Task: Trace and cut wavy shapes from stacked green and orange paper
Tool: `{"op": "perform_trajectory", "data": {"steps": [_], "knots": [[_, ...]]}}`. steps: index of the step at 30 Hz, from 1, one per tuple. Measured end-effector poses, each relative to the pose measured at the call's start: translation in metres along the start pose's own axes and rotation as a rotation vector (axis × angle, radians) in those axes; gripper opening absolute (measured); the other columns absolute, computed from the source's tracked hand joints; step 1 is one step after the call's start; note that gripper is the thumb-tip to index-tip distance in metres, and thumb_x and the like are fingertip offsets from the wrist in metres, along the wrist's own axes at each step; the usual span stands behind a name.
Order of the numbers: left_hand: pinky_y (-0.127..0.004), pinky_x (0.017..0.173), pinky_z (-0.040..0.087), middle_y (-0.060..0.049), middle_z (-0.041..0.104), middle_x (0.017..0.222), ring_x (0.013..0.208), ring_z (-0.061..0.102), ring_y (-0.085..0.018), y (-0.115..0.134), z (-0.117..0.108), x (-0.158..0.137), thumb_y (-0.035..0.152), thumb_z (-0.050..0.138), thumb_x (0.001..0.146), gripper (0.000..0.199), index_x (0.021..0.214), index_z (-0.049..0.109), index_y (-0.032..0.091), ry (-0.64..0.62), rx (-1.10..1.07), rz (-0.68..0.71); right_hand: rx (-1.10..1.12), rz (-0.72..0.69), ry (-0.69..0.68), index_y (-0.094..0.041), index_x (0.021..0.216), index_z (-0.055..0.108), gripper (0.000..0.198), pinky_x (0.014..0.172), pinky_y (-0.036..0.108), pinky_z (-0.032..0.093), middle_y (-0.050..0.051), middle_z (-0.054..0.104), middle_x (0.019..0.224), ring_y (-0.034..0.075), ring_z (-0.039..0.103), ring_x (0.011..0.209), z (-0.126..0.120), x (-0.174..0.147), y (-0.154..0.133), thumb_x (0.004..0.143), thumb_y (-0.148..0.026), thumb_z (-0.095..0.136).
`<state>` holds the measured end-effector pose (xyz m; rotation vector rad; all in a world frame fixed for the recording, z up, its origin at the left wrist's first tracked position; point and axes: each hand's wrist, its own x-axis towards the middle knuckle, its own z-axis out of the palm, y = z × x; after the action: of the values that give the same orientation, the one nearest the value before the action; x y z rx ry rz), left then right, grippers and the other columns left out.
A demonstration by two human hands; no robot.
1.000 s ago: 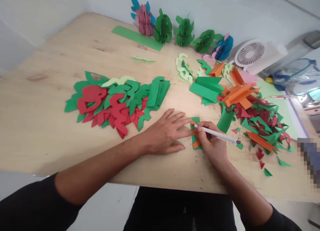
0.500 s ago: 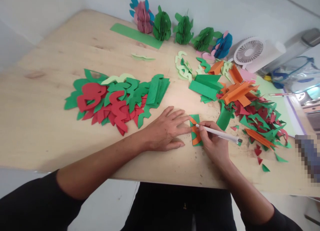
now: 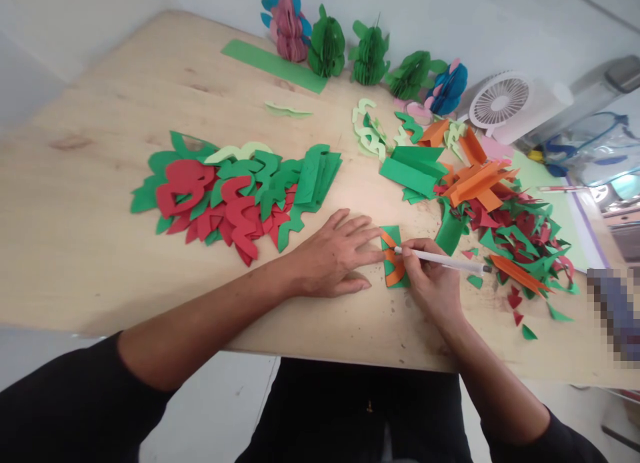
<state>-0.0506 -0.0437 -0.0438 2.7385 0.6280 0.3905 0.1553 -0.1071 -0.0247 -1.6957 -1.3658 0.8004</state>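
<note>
My right hand (image 3: 431,276) grips a white pen (image 3: 440,257), its tip against an orange paper cutout (image 3: 395,273) with a wavy edge. That cutout lies on a small green paper piece (image 3: 392,232) near the table's front. My left hand (image 3: 341,255) lies palm down with fingers spread, and its fingertips touch the left edge of the orange and green papers. Part of the green piece is hidden by my right hand. To the left of my left hand is a pile of green cutouts (image 3: 313,176) and red cutouts (image 3: 242,209).
Paper scraps (image 3: 530,243) heap at the right, with folded orange papers (image 3: 480,183) and folded green paper (image 3: 413,171) beside them. Along the wall stand green paper figures (image 3: 327,44), a pink one (image 3: 291,29) and a blue one (image 3: 449,89). A white fan (image 3: 500,101) is at back right.
The pen has tilted, its back end swinging right and up, while its tip has moved slightly along the orange cutout. My left hand stays flat in place. The whole view has shifted slightly.
</note>
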Motion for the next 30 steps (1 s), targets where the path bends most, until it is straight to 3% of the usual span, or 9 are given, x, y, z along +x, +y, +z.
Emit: {"op": "perform_trajectory", "data": {"steps": [8,30], "knots": [[-0.063,0.112,0.023,-0.012,0.047,0.148,0.136,0.038,-0.037,-0.0012,0.0012,-0.0004,0.043,0.058,0.090,0.049,0.136,0.054,0.028,0.005,0.000,0.008,0.034,0.058,-0.050,-0.022,0.083,0.063,0.011,0.054,0.025,0.045,-0.001,0.064,0.062,0.016,0.061,0.062,0.0019,0.0065,-0.0050,0.084,-0.033,0.062],[-0.062,0.111,0.023,-0.012,0.047,0.147,0.136,0.038,-0.037,-0.0008,0.0000,-0.0008,0.041,0.060,0.089,0.050,0.137,0.053,0.028,0.018,0.026,0.013,-0.032,0.052,-0.038,-0.021,0.082,0.063,0.011,0.052,0.026,0.044,0.001,0.069,0.068,0.016,0.061,0.061,0.0013,0.0067,-0.0082,0.082,-0.032,0.061]]}}
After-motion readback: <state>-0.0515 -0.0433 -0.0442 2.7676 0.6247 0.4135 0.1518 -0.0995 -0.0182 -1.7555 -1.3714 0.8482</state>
